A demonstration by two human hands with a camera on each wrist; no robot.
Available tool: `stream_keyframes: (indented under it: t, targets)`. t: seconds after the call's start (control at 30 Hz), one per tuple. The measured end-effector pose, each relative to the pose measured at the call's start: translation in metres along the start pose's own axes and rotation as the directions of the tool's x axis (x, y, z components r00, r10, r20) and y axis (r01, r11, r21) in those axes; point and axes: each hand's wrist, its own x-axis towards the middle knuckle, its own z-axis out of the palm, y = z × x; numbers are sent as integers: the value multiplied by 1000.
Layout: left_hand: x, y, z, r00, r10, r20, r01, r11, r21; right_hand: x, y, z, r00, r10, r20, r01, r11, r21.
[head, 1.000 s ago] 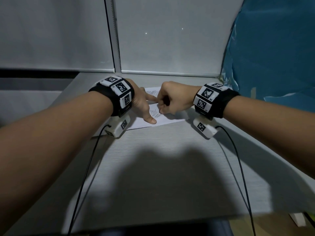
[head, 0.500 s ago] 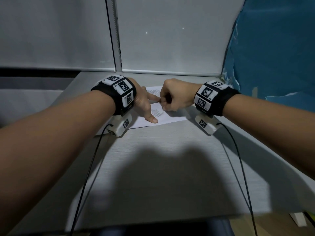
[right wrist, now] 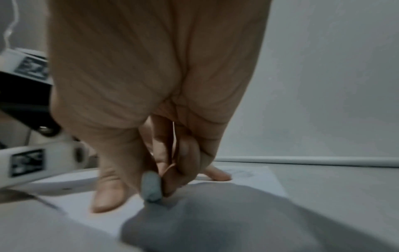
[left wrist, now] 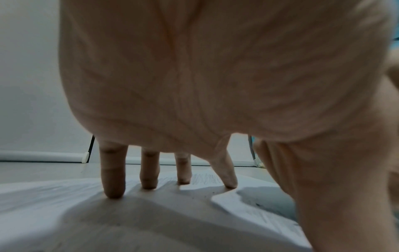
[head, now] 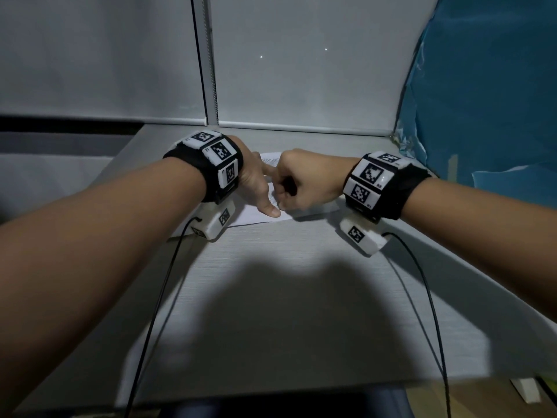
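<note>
Eraser (right wrist: 151, 186) nearer paper's (head: 250, 215) near edge

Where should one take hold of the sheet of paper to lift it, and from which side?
Probably its right edge, coming from the right. The sheet of paper lies flat, so only edges offer a hold; the left hand presses down its left part, and the right hand holds a small grey piece mid-sheet. The right edge is bare: slide a fingertip under, then pinch.
</note>
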Motion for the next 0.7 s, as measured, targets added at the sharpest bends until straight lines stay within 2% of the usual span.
stream_keyframes:
  t: [0.07, 0.2, 0.3, 0.37, 0.43, 0.5, 0.6, 0.63, 0.7]
  targets:
    - [2, -1, 0, 1000, -1, 8, 1, 1000, -11, 2, 7, -5, 999, 32, -17, -32, 999, -15]
    - [1, -2, 0, 999, 9, 38, -7, 999, -38, 7, 33, -11, 983, 173, -62, -175, 984, -24]
    - [0, -6, 1, 1000, 16, 12, -15, 999, -29, 7, 32, -12, 980, 151, -127, -159, 986, -49]
    - [1, -10, 3, 1000, 12, -20, -13, 1000, -22, 7, 31, -17, 960, 155, -234, -155, 988, 19]
    - [3, -17, 5, 1000, 15, -22, -16, 998, -60, 8, 32, -21, 927, 216, -307, -168, 970, 178]
    - [3, -21, 7, 1000, 27, -11, -28, 994, -101, 8, 30, -21, 914, 279, -296, -166, 920, 356]
    - [2, -27, 11, 998, 55, -23, -56, 995, -83, 2, 17, -16, 932, 307, -190, -151, 809, 569]
    - [1, -28, 11, 997, 58, -43, -61, 997, -56, 2, 14, -12, 940, 300, -165, -157, 807, 570]
    - [2, -26, 10, 994, 63, -84, -61, 998, 25, 4, 12, -6, 952, 261, -161, -168, 884, 437]
